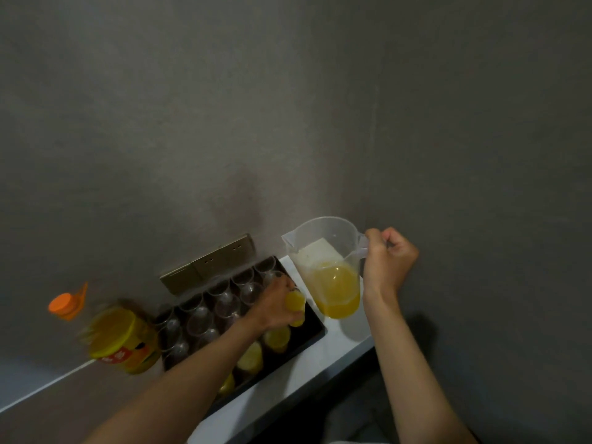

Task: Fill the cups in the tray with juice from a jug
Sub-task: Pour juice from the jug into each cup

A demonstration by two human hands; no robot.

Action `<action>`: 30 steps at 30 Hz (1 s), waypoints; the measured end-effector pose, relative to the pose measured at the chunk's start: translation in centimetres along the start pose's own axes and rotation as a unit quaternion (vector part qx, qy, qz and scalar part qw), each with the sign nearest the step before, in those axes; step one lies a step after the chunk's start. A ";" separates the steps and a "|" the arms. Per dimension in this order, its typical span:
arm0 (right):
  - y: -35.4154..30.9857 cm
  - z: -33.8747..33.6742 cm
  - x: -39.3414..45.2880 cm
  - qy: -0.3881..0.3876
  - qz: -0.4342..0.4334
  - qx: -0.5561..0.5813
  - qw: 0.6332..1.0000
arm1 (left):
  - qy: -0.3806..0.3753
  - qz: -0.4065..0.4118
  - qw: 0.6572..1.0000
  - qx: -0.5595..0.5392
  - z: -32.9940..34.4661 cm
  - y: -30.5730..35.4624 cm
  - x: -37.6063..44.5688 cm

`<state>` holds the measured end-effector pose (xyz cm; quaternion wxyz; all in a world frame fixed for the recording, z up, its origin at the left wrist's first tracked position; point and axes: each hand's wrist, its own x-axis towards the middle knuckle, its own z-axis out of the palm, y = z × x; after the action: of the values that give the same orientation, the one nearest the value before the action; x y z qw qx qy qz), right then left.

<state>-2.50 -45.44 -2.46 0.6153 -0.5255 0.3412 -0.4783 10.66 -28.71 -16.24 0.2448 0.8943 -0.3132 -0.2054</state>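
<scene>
A clear plastic jug about a third full of orange juice hangs above the right end of the counter, my right hand gripping its handle. My left hand holds a small clear cup full of juice over the near right part of the black tray. Three filled cups stand along the tray's near edge, partly hidden by my left forearm. Several empty clear cups fill the rows toward the wall.
A big juice bottle with a yellow label stands left of the tray, its orange cap flipped open. The white counter is narrow and runs along a grey wall. A wall socket plate sits just behind the tray.
</scene>
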 end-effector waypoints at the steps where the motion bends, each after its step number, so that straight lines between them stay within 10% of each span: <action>1: 0.1 -0.1 0.2 0.001 0.001 -0.002 1.000 | -0.003 0.000 1.000 0.002 0.2 0.3 0.0; 30: 2.0 -1.2 2.6 -0.034 0.027 -0.042 0.998 | -0.047 -0.013 0.971 0.233 6.1 -1.1 3.0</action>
<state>-2.30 -48.30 -4.48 0.6167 -0.5571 0.3540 -0.4290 10.16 -31.86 -22.30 0.0120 0.9202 -0.3516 -0.1714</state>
